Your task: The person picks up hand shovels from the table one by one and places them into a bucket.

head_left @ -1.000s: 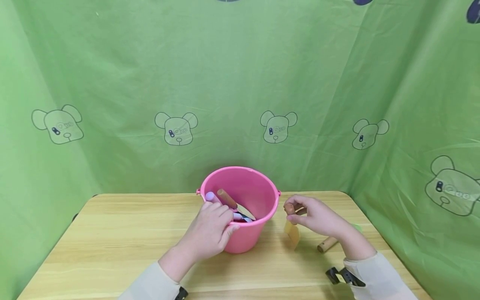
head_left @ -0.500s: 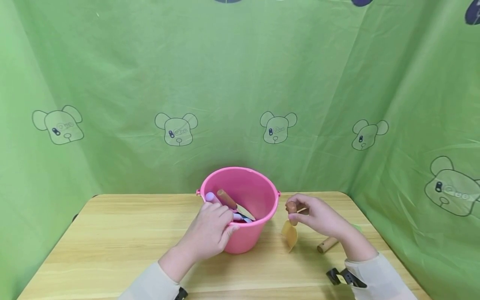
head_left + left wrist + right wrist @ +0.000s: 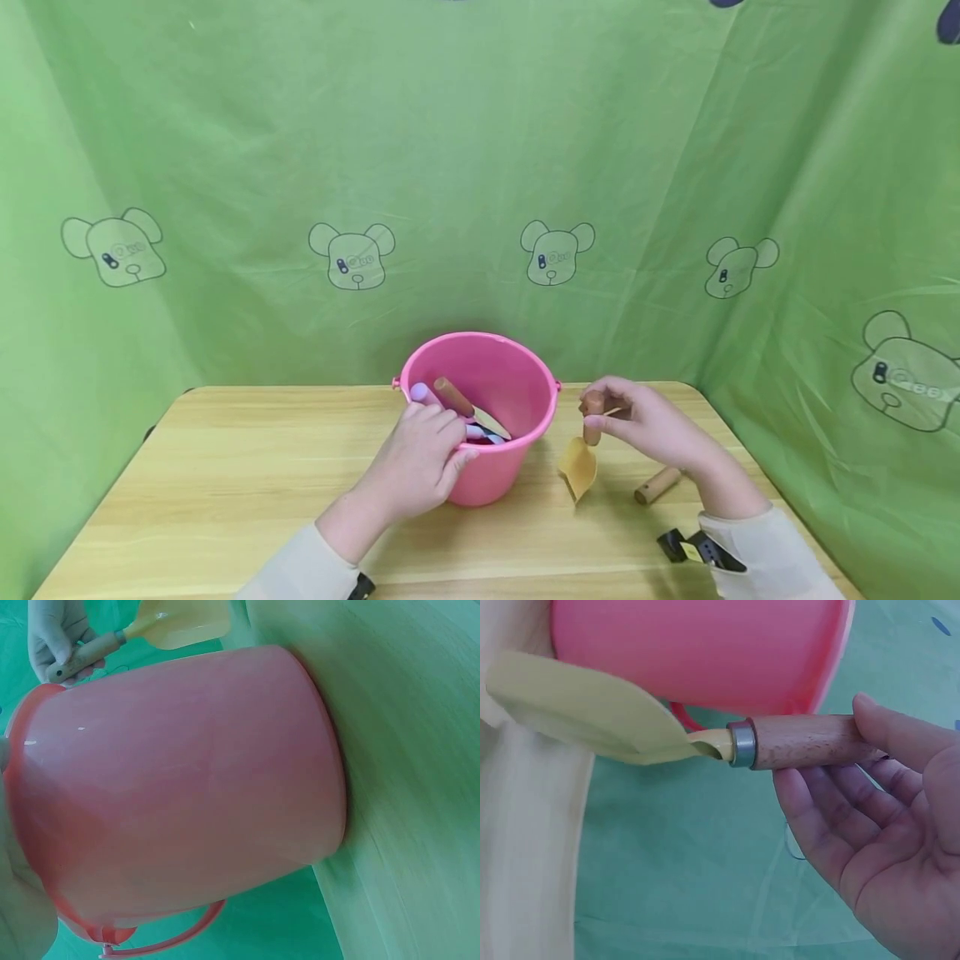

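My left hand (image 3: 420, 458) holds the near-left rim of a pink bucket (image 3: 491, 477), thumb on the outside, fingers over the edge. To the bucket's right, my right hand (image 3: 648, 421) pinches the brown wooden handle of a small yellow hand trowel (image 3: 578, 468) between thumb and fingers. Its blade hangs downward, beside the bucket. In the right wrist view the trowel (image 3: 592, 712) shows a metal collar between blade and handle. The bucket's outer wall (image 3: 187, 772) fills the left wrist view, where only part of the left hand shows.
Inside the bucket lie a wooden-handled tool (image 3: 454, 397), a light purple handle (image 3: 422, 393) and other partly hidden things. Another wooden handle (image 3: 657, 486) lies on the table (image 3: 262, 483) by the right forearm, its far end hidden. A green curtain (image 3: 465, 167) surrounds the table.
My right hand has shifted slightly right and up. The trowel has turned in it, so its blade faces the camera more and its handle stands more upright. The left hand and bucket stay put.
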Tool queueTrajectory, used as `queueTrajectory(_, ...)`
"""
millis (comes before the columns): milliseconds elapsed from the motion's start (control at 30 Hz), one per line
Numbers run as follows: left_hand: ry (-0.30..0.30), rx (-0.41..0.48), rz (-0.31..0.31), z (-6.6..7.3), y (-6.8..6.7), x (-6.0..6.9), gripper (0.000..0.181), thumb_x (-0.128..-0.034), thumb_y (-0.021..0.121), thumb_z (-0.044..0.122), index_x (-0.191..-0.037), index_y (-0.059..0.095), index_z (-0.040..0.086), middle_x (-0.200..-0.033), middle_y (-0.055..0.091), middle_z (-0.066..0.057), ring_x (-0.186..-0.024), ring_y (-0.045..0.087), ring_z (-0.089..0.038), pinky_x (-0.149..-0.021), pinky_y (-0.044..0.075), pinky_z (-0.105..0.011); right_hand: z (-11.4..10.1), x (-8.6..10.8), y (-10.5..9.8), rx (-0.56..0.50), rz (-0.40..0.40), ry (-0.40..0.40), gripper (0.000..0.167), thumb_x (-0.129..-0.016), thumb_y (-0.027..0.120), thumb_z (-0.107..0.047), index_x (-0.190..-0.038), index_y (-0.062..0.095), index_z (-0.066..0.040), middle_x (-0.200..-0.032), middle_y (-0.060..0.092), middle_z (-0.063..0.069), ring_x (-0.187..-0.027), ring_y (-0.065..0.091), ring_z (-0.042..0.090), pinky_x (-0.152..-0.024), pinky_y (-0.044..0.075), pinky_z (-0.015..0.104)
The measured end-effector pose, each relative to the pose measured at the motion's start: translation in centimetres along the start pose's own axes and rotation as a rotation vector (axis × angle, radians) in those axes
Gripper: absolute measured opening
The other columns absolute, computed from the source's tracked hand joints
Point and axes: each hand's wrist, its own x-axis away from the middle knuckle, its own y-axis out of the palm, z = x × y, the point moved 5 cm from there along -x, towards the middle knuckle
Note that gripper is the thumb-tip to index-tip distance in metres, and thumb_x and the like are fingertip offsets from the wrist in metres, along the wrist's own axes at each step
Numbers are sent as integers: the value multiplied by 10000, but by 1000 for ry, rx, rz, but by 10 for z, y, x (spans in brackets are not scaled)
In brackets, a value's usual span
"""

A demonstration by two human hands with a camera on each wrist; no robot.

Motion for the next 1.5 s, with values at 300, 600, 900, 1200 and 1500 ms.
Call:
queueTrajectory(300,7,3,4,1,0,0,222,-1012,504,352,-972,612,162,-887,559,55,-869,504,-167,-862,379,-388,-24,3,-23,21,39,-18,130,-943,692,-143,-1044,621,-100,-983,693,28,-926,663,165,-836,551,315)
queueTrajectory(600,-4,15,5,1,0,0,201,-1008,530,353,-999,623,175,-926,597,52,-910,536,-173,-911,384,-414,-47,3,-43,100,58,-22,172,-946,691,-146,-1106,647,-102,-1047,685,21,-899,660,152,-806,547,298)
queueTrajectory(900,-9,18,-7,0,1,1,216,-1016,514,363,-1014,630,181,-941,606,59,-918,538,-166,-924,379,-412,-71,0,-67,129,67,-48,153,-949,683,-113,-1088,624,-90,-1012,686,59,-888,686,165,-800,554,270)
queueTrajectory(1200,0,21,18,0,-1,0,238,-1021,494,365,-1005,627,168,-915,592,48,-898,530,-176,-898,385,-413,-95,-7,-88,145,79,-72,131,-962,672,-124,-1075,619,-85,-1008,683,57,-903,680,174,-808,534,231)
queueTrajectory(1500,-11,50,15,0,0,0,236,-1016,521,366,-973,630,161,-955,632,34,-958,568,-195,-921,396,-422,-112,-13,-101,172,109,-44,184,-957,683,-130,-1127,639,-75,-1048,681,43,-913,675,160,-810,507,195)
